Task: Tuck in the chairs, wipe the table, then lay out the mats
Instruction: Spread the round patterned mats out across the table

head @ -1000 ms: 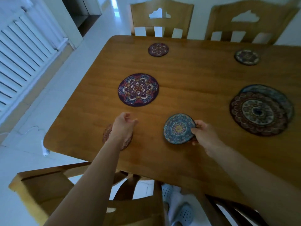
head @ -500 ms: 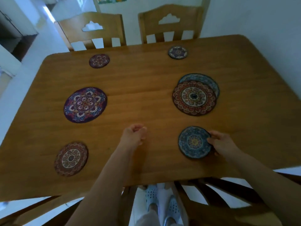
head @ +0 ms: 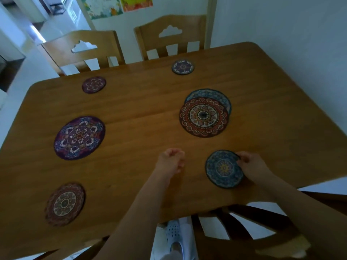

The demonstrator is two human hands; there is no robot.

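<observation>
Round patterned mats lie on the wooden table (head: pixel 150 113). My right hand (head: pixel 250 166) pinches the right edge of a small blue mat (head: pixel 222 168) lying flat near the front edge. My left hand (head: pixel 170 162) hovers as a loose fist beside it, holding nothing. A large purple mat (head: pixel 79 137) lies at the left, a small red-brown mat (head: pixel 64 203) at the front left. A large red mat (head: pixel 203 117) overlaps a blue one (head: pixel 208 93) at the right. Two small mats, one purple (head: pixel 93 84) and one dark blue (head: pixel 183 67), sit at the far side.
Two wooden chairs, one (head: pixel 82 51) at the left and one (head: pixel 170 36) at the right, are tucked in at the far side. A dark chair back (head: pixel 249 222) is under the near edge. A white wall runs along the right. My feet in white shoes (head: pixel 174 235) show below.
My view swung right, from the table's left end to its middle. My left hand left the small red-brown mat and closed into a fist. My right hand kept hold of the small blue mat.
</observation>
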